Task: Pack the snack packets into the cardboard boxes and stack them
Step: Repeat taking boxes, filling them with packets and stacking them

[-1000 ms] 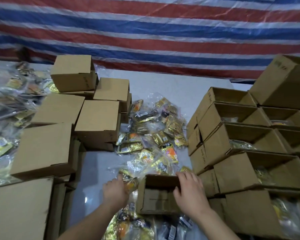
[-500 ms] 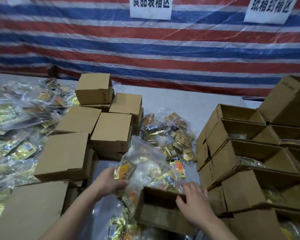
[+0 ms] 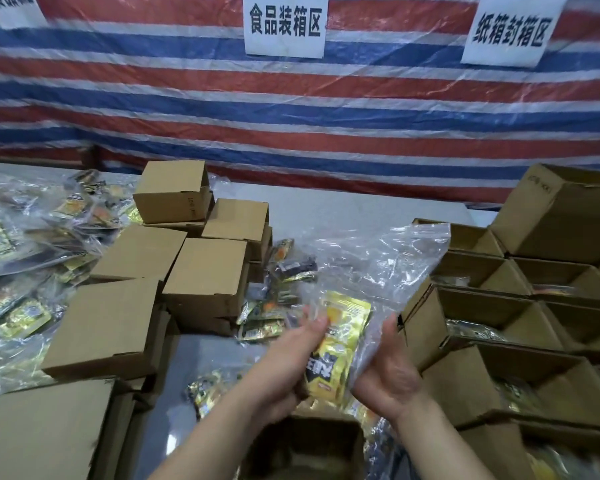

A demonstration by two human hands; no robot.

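Observation:
A clear plastic bag (image 3: 371, 268) holding yellow snack packets (image 3: 340, 344) is raised between both hands above an open cardboard box (image 3: 305, 441) at the bottom centre. My left hand (image 3: 284, 362) grips the bag's left side, fingers curled round the plastic and packets. My right hand (image 3: 388, 372) holds the bag's right side, thumb up against the plastic. Loose snack packets (image 3: 278, 289) lie on the grey table behind.
Closed cardboard boxes (image 3: 205, 271) stand stacked at the left and centre. Open boxes (image 3: 492, 306) with packets inside fill the right side. Bags of packets (image 3: 32, 258) are piled at the far left. A striped tarp (image 3: 291, 126) with paper signs hangs behind.
Both hands left the box rim and lifted the bag of packets above the box. My right hand moved from the box to the bag. The view tilted upward.

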